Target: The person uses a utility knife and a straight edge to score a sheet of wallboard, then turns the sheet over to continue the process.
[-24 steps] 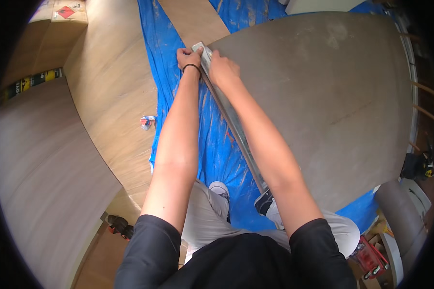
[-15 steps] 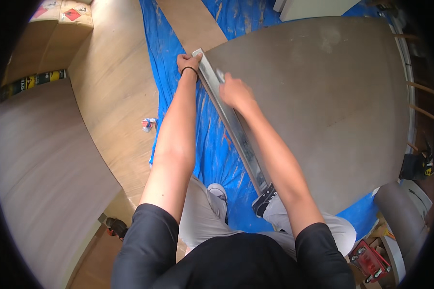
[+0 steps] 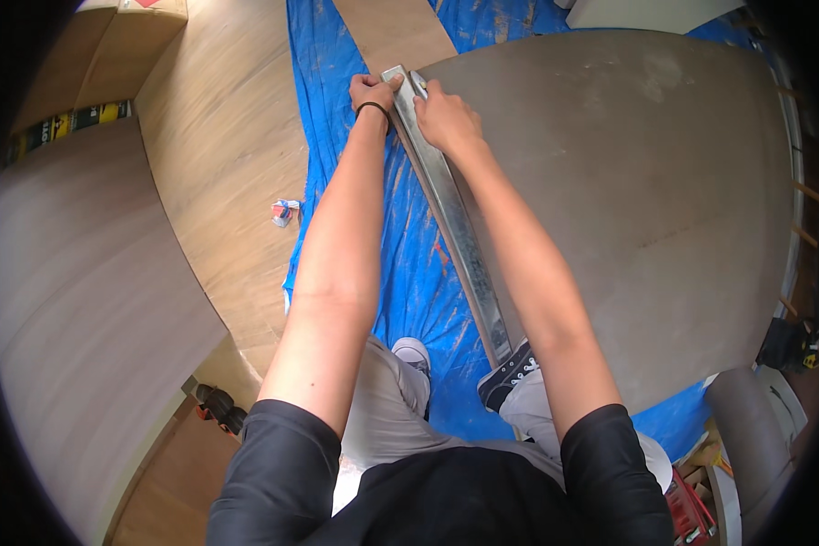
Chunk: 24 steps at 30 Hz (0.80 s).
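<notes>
A long galvanised metal strip (image 3: 446,196) lies along the left edge of a big grey-brown board (image 3: 628,209). My left hand (image 3: 369,92) is closed round the strip's far end, thumb on top and fingers at its outer side. Just to the right, my right hand (image 3: 449,118) grips a small silver utility knife (image 3: 419,84), its front end against the strip's right edge near the far end. My fingers hide most of the knife, and I cannot see its blade. At the strip's near end, my right shoe (image 3: 508,375) rests on or against it.
Blue plastic sheeting (image 3: 405,264) covers the floor under the board. A brown sheet (image 3: 396,32) lies beyond the strip. Cardboard boxes (image 3: 123,50) and another large panel (image 3: 91,273) are at left. A crumpled packet (image 3: 284,213) lies on the wooden floor.
My right hand has moved away from me along the strip with the knife, up toward its far end. My left hand keeps its hold there. The whole view has shifted slightly.
</notes>
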Motion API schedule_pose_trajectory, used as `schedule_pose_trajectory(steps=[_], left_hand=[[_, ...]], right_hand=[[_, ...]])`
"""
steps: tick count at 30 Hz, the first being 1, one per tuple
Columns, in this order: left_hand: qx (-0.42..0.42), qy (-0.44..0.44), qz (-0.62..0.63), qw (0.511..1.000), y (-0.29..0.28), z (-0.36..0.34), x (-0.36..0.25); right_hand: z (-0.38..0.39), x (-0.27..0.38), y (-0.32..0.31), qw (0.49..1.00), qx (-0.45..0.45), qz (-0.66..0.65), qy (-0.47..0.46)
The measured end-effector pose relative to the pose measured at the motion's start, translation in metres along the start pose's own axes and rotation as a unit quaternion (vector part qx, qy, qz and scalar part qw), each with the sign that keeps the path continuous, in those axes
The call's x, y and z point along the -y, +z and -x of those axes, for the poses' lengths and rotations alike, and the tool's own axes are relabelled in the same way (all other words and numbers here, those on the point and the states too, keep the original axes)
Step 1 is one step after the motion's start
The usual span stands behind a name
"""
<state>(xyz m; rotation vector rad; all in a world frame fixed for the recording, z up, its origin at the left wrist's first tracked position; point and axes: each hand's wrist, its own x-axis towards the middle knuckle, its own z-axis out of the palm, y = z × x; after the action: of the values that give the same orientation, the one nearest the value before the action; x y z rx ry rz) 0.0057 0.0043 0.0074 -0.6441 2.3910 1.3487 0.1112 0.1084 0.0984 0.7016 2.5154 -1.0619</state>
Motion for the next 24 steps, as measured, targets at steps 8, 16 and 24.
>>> schedule_pose_trajectory(steps=[8, 16, 24], left_hand=[[-0.014, 0.015, -0.002, 1.0, 0.0, -0.013, 0.007], [-0.019, 0.015, 0.004, 1.0, -0.002, 0.001, 0.003], [-0.021, 0.021, -0.01, 1.0, 0.002, 0.014, -0.006]], right_hand=[[-0.004, 0.023, 0.002, 0.997, -0.008, 0.073, 0.006], [-0.009, 0.037, -0.003, 0.995, 0.052, 0.07, 0.056], [0.03, 0.013, 0.008, 0.991, 0.049, 0.104, 0.062]])
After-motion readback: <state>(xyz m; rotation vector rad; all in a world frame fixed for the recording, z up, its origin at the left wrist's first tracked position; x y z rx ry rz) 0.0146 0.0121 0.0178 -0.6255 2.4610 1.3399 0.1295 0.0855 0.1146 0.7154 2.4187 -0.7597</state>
